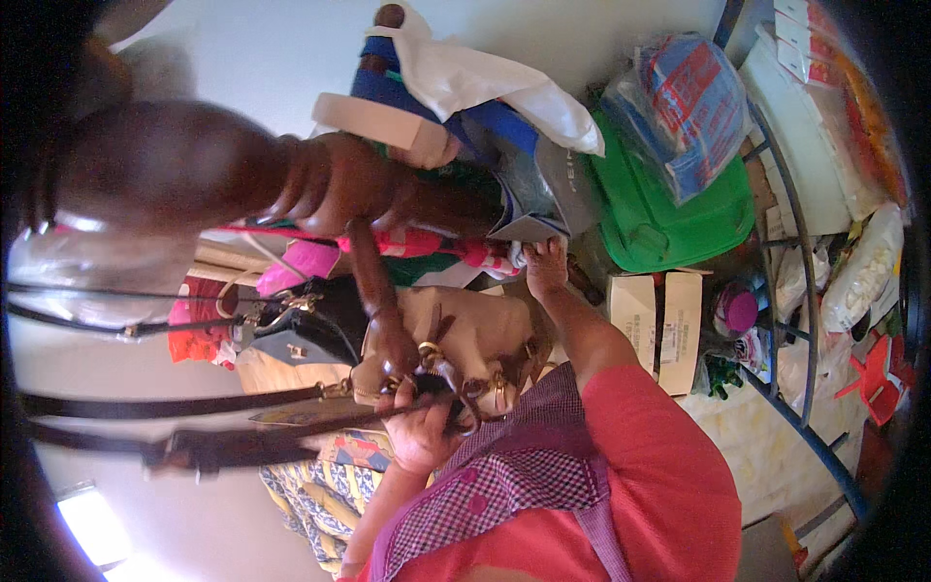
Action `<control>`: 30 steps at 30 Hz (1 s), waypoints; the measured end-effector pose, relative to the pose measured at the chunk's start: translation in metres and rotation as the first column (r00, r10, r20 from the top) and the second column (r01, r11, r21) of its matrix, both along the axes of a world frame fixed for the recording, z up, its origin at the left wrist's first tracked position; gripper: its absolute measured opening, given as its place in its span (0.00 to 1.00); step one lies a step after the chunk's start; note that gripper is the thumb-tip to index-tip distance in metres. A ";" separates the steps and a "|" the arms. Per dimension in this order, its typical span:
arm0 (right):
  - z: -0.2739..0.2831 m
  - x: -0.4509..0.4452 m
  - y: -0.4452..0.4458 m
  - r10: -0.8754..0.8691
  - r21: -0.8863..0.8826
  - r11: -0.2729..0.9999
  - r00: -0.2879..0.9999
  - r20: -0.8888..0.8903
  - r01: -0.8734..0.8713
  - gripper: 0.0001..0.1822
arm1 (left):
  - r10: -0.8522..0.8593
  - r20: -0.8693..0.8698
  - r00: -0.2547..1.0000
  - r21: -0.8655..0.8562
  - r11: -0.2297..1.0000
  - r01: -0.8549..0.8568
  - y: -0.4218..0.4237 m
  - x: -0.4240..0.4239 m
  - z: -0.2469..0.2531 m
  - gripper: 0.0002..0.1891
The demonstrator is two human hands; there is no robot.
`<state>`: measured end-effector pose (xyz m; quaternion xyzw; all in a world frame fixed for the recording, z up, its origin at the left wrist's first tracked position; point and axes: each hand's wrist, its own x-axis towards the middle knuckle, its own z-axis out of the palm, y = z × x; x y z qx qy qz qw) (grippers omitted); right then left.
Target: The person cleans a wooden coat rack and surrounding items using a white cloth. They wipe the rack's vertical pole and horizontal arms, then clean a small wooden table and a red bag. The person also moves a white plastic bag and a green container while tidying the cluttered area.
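My left hand (pixel 418 429) is at the top of a beige handbag (pixel 465 327), its fingers around a dark brown strap (pixel 342 425) near a peg of a glossy wooden coat stand (pixel 182 171). My right hand (pixel 545 269) reaches past the bag. Its curled fingers touch the whitish end of a pink and white cloth (pixel 494 258), beside the edge of a grey paper bag (pixel 556 189); its hold is unclear. A black handbag (pixel 313 327) hangs beside the beige one. A white plastic bag (pixel 494 80) and a blue item (pixel 393 87) hang on the stand's far side.
Beyond my right hand are a green plastic lid or bin (pixel 676 218), a plastic-wrapped blue package (pixel 694 109) and cardboard boxes (pixel 654 327). A curved metal frame (pixel 789 182) borders bagged goods at the right. Patterned fabric (pixel 320 495) lies by my left forearm.
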<state>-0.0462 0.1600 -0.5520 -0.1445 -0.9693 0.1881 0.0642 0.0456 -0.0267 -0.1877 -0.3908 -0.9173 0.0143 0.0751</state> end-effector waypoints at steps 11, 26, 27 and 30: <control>-0.080 -0.056 0.029 -0.062 -0.298 0.935 0.917 0.395 0.192 0.20 | 0.068 0.049 0.996 -0.113 0.992 -0.062 0.005 -0.015 -0.031 0.16; -0.031 0.179 0.135 0.038 -0.766 0.491 0.868 0.494 0.415 0.28 | -0.099 0.016 0.995 0.158 0.983 0.095 0.023 -0.047 -0.020 0.21; -0.045 0.197 0.137 -0.035 -0.899 0.258 0.934 0.357 0.353 0.26 | -0.110 0.005 0.994 0.161 0.981 0.107 0.027 -0.048 -0.017 0.21; 0.006 0.208 0.149 -0.245 -0.808 0.155 0.814 0.526 0.569 0.24 | -0.085 -0.007 0.996 0.174 0.981 0.085 0.026 -0.043 -0.020 0.20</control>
